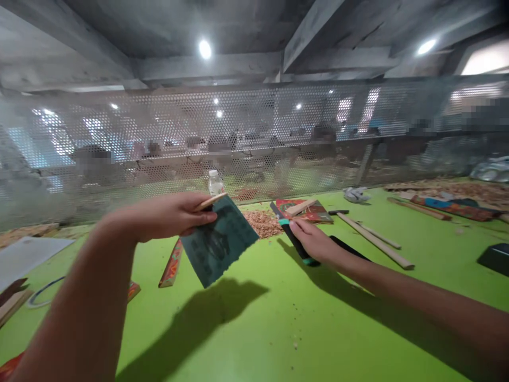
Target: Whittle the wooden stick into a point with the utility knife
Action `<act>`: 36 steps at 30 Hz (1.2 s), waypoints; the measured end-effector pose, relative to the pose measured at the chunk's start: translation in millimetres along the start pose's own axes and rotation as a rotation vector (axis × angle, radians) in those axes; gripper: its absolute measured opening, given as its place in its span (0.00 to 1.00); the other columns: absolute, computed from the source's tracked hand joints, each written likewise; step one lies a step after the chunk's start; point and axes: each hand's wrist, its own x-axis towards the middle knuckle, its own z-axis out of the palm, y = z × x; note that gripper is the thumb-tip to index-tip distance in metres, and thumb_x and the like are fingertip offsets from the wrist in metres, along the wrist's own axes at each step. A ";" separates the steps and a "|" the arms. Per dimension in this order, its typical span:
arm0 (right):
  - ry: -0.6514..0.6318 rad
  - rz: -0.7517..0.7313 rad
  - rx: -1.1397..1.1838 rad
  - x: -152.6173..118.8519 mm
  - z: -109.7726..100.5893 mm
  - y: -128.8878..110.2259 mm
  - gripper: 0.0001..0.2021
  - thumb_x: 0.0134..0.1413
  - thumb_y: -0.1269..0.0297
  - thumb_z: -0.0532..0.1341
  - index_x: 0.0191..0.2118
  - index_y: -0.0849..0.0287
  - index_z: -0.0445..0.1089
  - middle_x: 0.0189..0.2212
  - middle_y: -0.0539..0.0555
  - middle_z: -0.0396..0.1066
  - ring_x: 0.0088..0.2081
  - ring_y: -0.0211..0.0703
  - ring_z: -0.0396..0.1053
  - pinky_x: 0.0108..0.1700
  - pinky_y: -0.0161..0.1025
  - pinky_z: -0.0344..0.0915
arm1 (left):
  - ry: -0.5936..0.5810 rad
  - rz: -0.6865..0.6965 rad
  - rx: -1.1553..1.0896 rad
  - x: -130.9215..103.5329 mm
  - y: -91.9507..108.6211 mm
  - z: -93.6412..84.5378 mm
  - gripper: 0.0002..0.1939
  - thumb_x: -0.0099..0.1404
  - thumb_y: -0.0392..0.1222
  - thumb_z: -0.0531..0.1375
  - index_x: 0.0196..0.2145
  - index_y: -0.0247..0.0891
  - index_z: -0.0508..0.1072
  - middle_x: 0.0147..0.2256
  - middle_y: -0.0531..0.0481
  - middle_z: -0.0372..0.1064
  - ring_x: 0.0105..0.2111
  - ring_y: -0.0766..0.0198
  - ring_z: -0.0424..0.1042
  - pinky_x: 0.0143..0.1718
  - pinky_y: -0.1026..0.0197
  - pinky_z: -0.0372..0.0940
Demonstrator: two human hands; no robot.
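Observation:
My left hand (pixel 185 215) is closed, pinching a dark teal sheet with faint printing and a ragged edge, apparently sandpaper (pixel 218 241). A thin wooden stick (pixel 212 201) is in the same grip, along the sheet's top. Both are raised above the green table (pixel 254 329). To the right, my right hand (pixel 312 239) is wrapped round the black handle of a green-trimmed tool (pixel 296 241). Its short flat grey blade points up and left; the exact kind is unclear. Behind it lies a red patterned packet (pixel 324 213) with a pale piece of wood (pixel 301 207) on top.
Wood shavings (pixel 262 224) and a plastic bottle (pixel 216 184) are near a perforated metal screen (pixel 246 122). A hammer (pixel 377 241) lies at right, with a dark flat object (pixel 495 258) beyond. A red patterned strip (pixel 170 265) and white paper (pixel 29 260) are at left.

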 end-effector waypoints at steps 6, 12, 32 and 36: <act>-0.115 0.206 0.298 -43.4 17.4 0.3 0.16 0.74 0.51 0.62 0.50 0.60 0.73 0.36 0.50 0.76 0.28 0.38 0.74 0.30 0.37 0.74 | -0.113 -0.063 -0.100 46.7 -16.3 33.1 0.17 0.63 0.55 0.67 0.40 0.39 0.75 0.38 0.48 0.75 0.27 0.65 0.61 0.27 0.63 0.58; -0.140 0.198 0.443 -45.3 17.6 -8.8 0.18 0.68 0.41 0.59 0.39 0.53 0.65 0.19 0.41 0.62 0.17 0.37 0.62 0.20 0.34 0.61 | -0.118 -0.068 -0.247 56.5 -14.4 41.1 0.17 0.70 0.57 0.62 0.43 0.42 0.67 0.38 0.47 0.76 0.23 0.64 0.69 0.25 0.58 0.67; -0.182 0.118 0.466 -44.7 24.7 -15.6 0.19 0.63 0.42 0.60 0.39 0.53 0.63 0.14 0.39 0.59 0.14 0.39 0.60 0.17 0.35 0.57 | -0.402 0.027 -0.797 75.0 -14.3 85.8 0.23 0.70 0.64 0.63 0.35 0.42 0.67 0.26 0.54 0.73 0.11 0.75 0.53 0.10 0.71 0.43; -0.155 0.108 0.489 -44.6 19.2 -13.7 0.25 0.66 0.33 0.54 0.37 0.53 0.63 0.16 0.40 0.59 0.12 0.35 0.55 0.15 0.33 0.53 | -0.306 -0.046 -1.046 73.4 -26.9 142.2 0.21 0.73 0.63 0.55 0.36 0.42 0.64 0.27 0.57 0.65 0.13 0.77 0.43 0.11 0.70 0.41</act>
